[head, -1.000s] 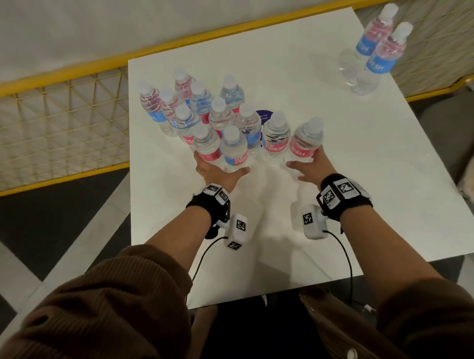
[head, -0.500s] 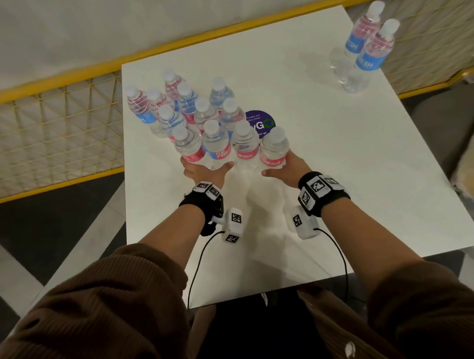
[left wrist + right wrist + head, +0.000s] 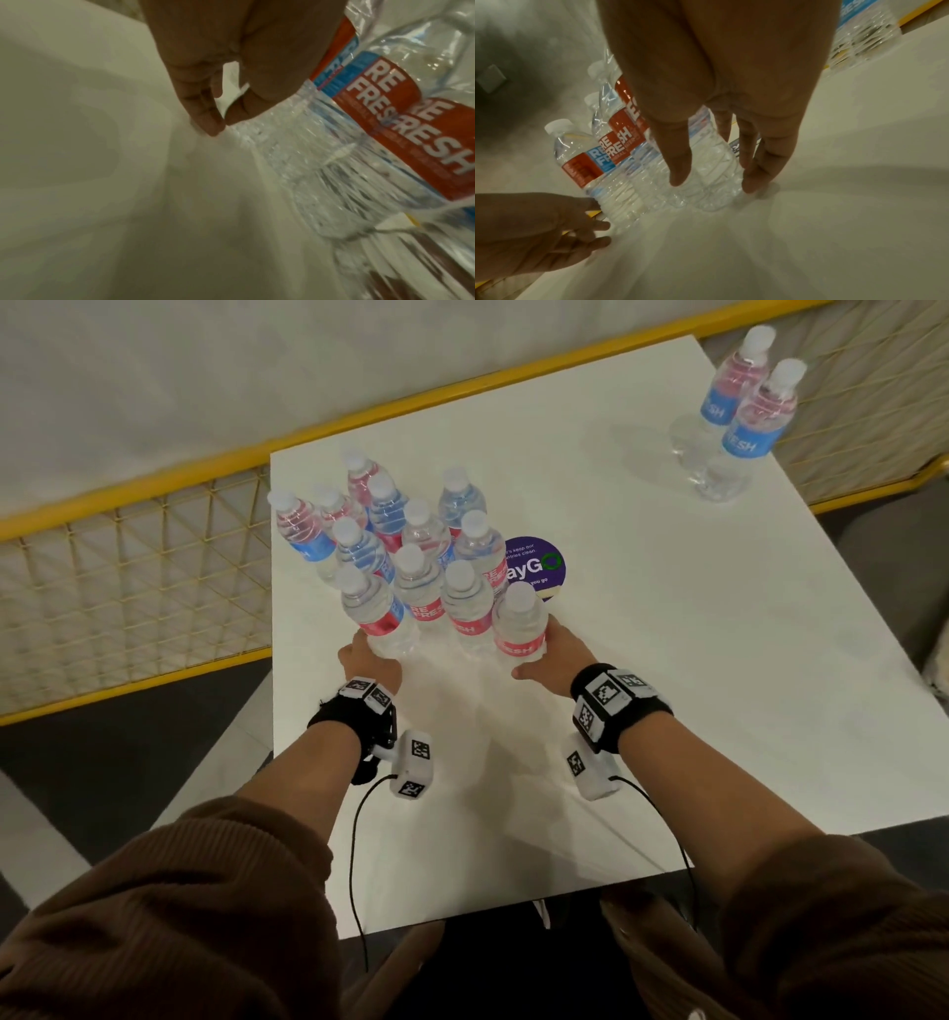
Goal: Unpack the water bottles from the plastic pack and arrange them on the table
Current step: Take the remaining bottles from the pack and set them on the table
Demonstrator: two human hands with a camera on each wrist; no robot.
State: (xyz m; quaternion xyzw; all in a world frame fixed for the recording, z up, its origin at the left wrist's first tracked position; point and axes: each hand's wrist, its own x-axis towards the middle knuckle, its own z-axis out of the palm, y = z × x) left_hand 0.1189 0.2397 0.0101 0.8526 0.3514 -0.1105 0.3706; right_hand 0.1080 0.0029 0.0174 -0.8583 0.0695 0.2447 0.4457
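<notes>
Head view: we see a cluster of upright water bottles (image 3: 411, 557) on the left half of the white table (image 3: 667, 618), near its left edge; much bare top lies to the right. Left hand (image 3: 369, 662) touches the front-left bottle (image 3: 377, 618); right hand (image 3: 557, 654) cups the front-right bottle (image 3: 518, 626).

Left wrist view: left fingers (image 3: 205, 113) loosely bent beside the bottle base, grasping nothing.

Right wrist view: right fingers (image 3: 765, 162) extended around the bottle's lower body, thumb (image 3: 677, 162) in front.
</notes>
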